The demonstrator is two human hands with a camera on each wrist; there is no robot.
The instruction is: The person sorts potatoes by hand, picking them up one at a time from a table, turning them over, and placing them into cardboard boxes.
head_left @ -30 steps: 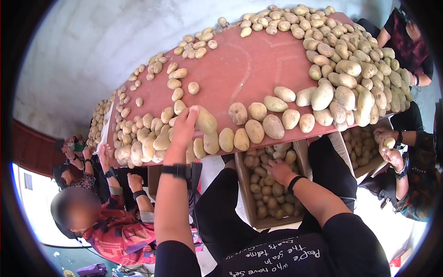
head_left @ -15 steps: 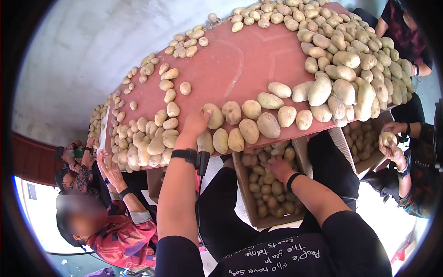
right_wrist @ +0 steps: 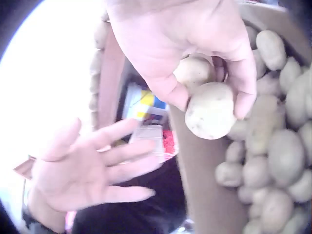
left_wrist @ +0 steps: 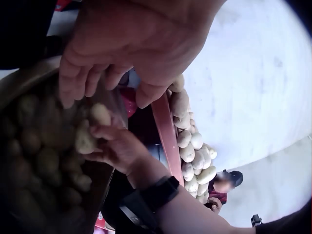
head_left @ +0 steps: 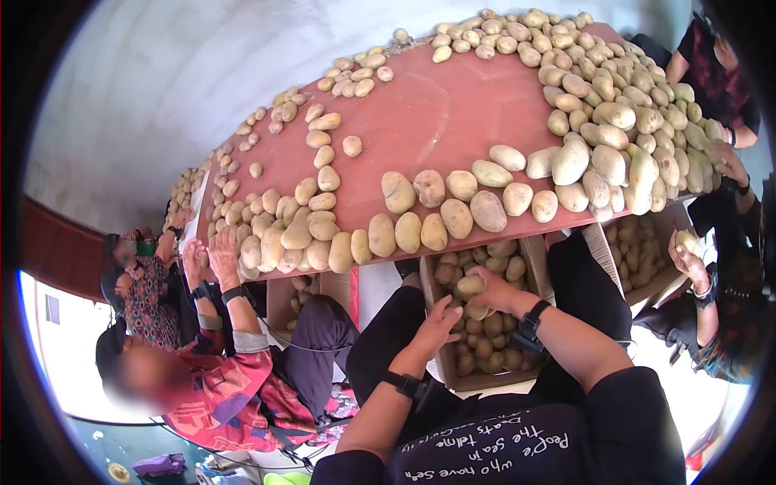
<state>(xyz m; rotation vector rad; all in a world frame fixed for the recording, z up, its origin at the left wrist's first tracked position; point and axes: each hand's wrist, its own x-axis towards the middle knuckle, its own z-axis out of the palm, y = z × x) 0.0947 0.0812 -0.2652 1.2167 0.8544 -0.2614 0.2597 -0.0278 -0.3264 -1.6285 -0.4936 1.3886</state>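
Observation:
Above the open cardboard box [head_left: 432, 311] of potatoes, my right hand [head_left: 505, 296] grips two potatoes at once. One held potato [right_wrist: 210, 111] is pinched between thumb and fingertips, and the second potato [right_wrist: 194, 72] lies behind it, closer to the palm. My left hand [head_left: 436, 327] is beside them at the box's near left edge. In the right wrist view its fingers [right_wrist: 129, 173] are spread and it carries nothing. The left wrist view has the left hand [left_wrist: 141, 44] over the right one.
Potatoes line the near edge of the red table [head_left: 461, 97], with a big heap [head_left: 630, 121] at its right. A person in a red patterned shirt [head_left: 214, 388] works at left; another box [head_left: 679, 222] and person stand at right. My knees flank my box.
My left hand has left a potato at the end of the table row and come down to the box. The right hand has risen from the box with two potatoes.

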